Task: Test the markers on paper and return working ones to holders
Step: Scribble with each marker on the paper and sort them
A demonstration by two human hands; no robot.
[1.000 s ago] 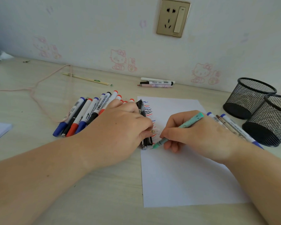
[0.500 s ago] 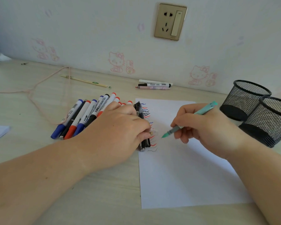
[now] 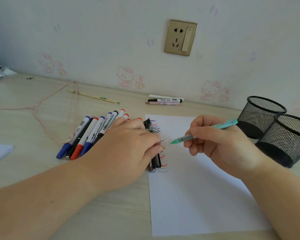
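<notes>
While the right hand (image 3: 220, 146) grips the slim teal pen (image 3: 204, 132), its long axis runs upper-right to lower-left, green tip aimed at the left hand (image 3: 128, 144) and raised just over the white paper sheet (image 3: 194, 196). Barrel: clear section near the tip, teal behind. Left hand pinches a small clear cap (image 3: 164, 144) just beside the tip. Two black mesh holders (image 3: 284, 141) sit right on the counter (image 3: 33, 122).

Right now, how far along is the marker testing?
Done: red, blue and black squiggles line the paper's left edge. In hand: the right hand holds a green pen toward a clear cap in the left hand. Left: the marker row; both mesh holders look empty.
</notes>
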